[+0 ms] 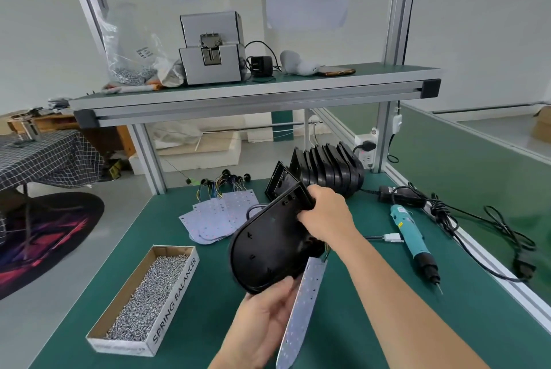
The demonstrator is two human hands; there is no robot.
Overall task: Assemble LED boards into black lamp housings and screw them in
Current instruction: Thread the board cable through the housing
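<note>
My right grip (325, 216) curls over the far end of the black housing (268, 249), forearm stretched in from the lower right. My left grip (268, 318) pinches its near rim, thumb on top.

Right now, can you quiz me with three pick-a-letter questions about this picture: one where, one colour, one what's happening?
1. Where is the screw box? A. left of the held black housing B. right of it C. behind it
2. What colour is the electric screwdriver body? A. red B. teal C. yellow
3. The black housing is: A. lying flat, untouched B. held by both hands C. inside the screw box
Answers: 1 A, it sits at the housing's left; 2 B, teal body, black nose; 3 B, the left hand grips its lower edge, the right hand its top.
</note>
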